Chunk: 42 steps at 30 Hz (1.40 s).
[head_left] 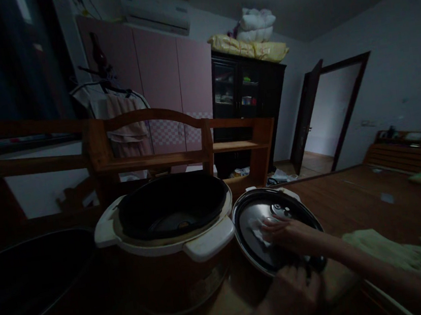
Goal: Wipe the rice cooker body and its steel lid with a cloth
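Note:
A round metal cooker lid lies inner side up on the wooden table, just right of the open cooker. My right hand presses a small white cloth against the lid's shiny inside, fingers held together on it. My left hand grips the lid's near rim, fingers curled over the edge by a dark handle piece. The cooker has a white rim with side handles and an empty dark inner cavity.
A dark round pot or pan sits at the left. A wooden shelf rack stands behind the cooker. A pale green cloth lies at the right. An open door and dark cabinet are beyond.

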Available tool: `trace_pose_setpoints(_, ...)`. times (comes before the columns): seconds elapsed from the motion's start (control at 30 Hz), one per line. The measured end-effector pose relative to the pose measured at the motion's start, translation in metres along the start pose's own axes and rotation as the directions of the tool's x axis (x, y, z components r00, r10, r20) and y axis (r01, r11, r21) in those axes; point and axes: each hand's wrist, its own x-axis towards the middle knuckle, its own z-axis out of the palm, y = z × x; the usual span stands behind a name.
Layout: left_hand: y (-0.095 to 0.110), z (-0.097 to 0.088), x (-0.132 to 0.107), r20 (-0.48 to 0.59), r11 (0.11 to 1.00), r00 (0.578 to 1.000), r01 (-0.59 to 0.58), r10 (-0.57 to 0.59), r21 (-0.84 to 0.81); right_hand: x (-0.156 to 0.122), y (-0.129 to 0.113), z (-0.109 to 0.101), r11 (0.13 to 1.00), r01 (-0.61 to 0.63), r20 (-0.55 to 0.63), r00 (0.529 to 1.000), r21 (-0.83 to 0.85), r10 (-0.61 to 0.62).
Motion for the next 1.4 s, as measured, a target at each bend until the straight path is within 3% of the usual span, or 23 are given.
trace_pose_setpoints(0.1,-0.001,0.002,0.000,-0.013,1.000,1.000,-0.015,0.015,0.011,0.017,0.012,0.010,1.000,0.006,0.019,1.000,-0.010,-0.006)
trace_pose_setpoints(0.23,-0.002,0.003,0.002,-0.043,0.999,0.999,-0.025,0.026,0.029,0.040,0.025,0.030,0.993,-0.088,-0.040,0.996,-0.074,0.085)
trace_pose_setpoints(0.4,-0.003,0.002,0.006,-0.135,0.999,0.990,-0.031,0.035,0.034,0.054,0.026,0.043,0.977,-0.146,-0.093,0.987,-0.158,0.132)
trace_pose_setpoints(0.57,-0.003,0.001,0.006,-0.189,0.998,0.982,-0.003,0.016,0.068,0.051,0.021,0.042,0.950,-0.207,-0.103,0.977,-0.234,0.188)
trace_pose_setpoints(0.9,0.000,0.006,0.005,-0.110,0.998,0.994,-0.002,0.009,0.065,0.032,0.014,0.048,0.860,-0.333,-0.087,0.942,-0.387,0.325)
trace_pose_setpoints(1.4,-0.003,-0.008,0.008,-0.105,1.000,0.995,0.001,0.002,0.028,0.031,-0.010,0.031,0.831,-0.330,0.015,0.926,-0.447,0.376)
